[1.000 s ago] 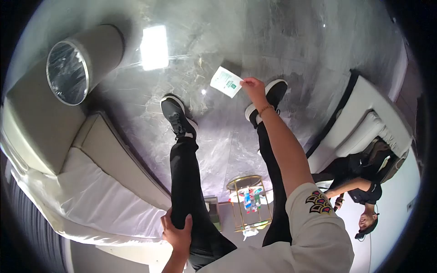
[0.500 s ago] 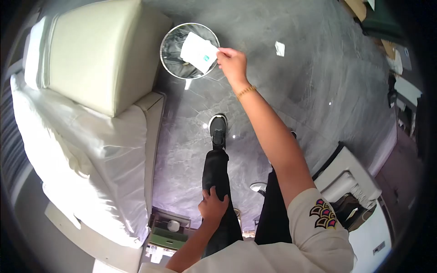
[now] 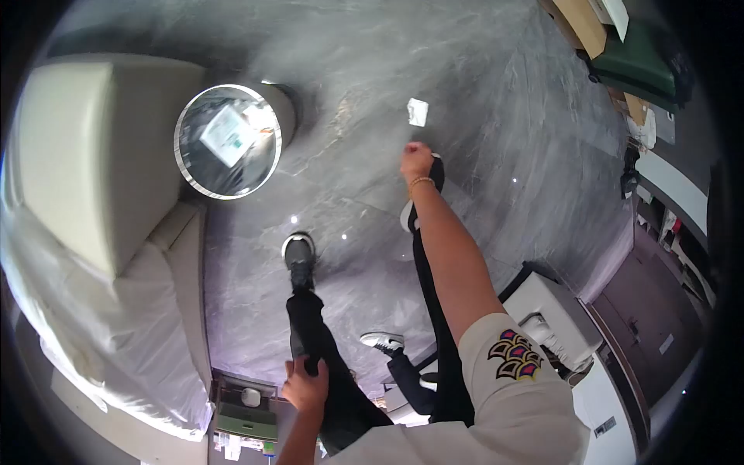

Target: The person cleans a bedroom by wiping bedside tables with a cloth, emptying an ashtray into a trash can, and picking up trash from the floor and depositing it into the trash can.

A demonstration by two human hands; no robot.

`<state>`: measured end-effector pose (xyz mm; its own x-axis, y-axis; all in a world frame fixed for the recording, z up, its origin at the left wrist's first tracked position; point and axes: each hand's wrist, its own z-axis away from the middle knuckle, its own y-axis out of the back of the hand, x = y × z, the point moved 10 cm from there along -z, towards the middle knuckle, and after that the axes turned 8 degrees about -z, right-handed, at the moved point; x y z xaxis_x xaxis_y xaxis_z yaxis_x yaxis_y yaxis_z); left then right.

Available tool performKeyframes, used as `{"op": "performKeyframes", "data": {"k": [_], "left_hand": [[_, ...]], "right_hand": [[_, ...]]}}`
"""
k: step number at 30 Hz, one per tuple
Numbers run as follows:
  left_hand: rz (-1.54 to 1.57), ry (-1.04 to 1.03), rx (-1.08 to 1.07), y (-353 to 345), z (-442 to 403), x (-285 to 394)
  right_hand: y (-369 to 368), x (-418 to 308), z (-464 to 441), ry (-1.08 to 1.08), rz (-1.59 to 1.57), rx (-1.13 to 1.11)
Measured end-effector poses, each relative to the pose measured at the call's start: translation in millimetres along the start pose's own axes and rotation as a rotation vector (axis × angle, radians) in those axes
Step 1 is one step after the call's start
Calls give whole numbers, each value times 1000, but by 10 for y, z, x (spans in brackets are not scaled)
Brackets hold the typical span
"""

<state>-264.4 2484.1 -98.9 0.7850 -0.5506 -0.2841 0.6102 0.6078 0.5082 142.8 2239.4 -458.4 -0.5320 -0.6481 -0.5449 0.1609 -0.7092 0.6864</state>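
My right hand [image 3: 417, 161] hovers over my right shoe with its fingers curled closed, and nothing shows in them. Just beyond the fingertips, apart from them, a small crumpled white piece of paper [image 3: 418, 112] lies on the grey floor. To the left stands a round trash bin [image 3: 284, 116] with a pale rim and a dark liner. Inside it rests a white printed packet [image 3: 229, 136]. My left hand [image 3: 305, 385] lies on my left leg near the knee, thumb and fingers apart, holding nothing.
A cream padded bed end [image 3: 143, 155] and a plastic-covered mattress [image 3: 108, 318] line the left side. Another person's shoe [image 3: 382, 340] is behind my legs. A white padded seat [image 3: 554, 314] stands at right, with a green container [image 3: 637, 66] and cardboard [image 3: 577, 27] farther off.
My right hand has let go of the white packet, which now lies in the bin, and has moved right towards the paper. My right foot has stepped forward; the view has shifted right.
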Motion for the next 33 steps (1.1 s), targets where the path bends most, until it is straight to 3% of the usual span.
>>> {"op": "performKeyframes", "data": {"k": [2, 4, 9, 10, 12, 13, 15, 19, 22, 24, 28, 30, 33], "left_hand": [[19, 3, -38, -110, 94, 254], [-144, -134, 50, -130, 256, 712], [-301, -109, -115, -372, 306, 1038], [-295, -120, -110, -365, 288, 1072], [-287, -126, -101, -340, 267, 1141], [-285, -122, -102, -344, 268, 1157], [-231, -121, -98, -338, 290, 1181], [-212, -124, -112, -363, 329, 1262], [-217, -122, -118, -361, 405, 1237], [-142, -88, -85, -344, 454, 1068], [4, -58, -35, -222, 466, 708], [65, -65, 11, -335, 479, 523], [120, 6, -29, -457, 478, 242]], "right_hand": [[228, -26, -424, 92, 118, 27], [327, -139, -795, 188, 241, 36], [226, -811, -1082, 605, 371, -168], [201, -917, -1100, 606, 374, -178], [-158, -956, -1035, 657, 611, -473], [-190, -955, -1072, 659, 611, -478], [-454, -1053, -879, 998, 814, -595], [-451, -1168, -839, 1050, 855, -482], [-207, -1558, -579, 993, 738, -404], [20, -1987, -126, 1178, 385, -345], [329, -2985, 960, 1323, 83, -406], [396, -3435, 1422, 1313, -118, -441], [124, -3910, 1926, 1286, -179, -532]]}}
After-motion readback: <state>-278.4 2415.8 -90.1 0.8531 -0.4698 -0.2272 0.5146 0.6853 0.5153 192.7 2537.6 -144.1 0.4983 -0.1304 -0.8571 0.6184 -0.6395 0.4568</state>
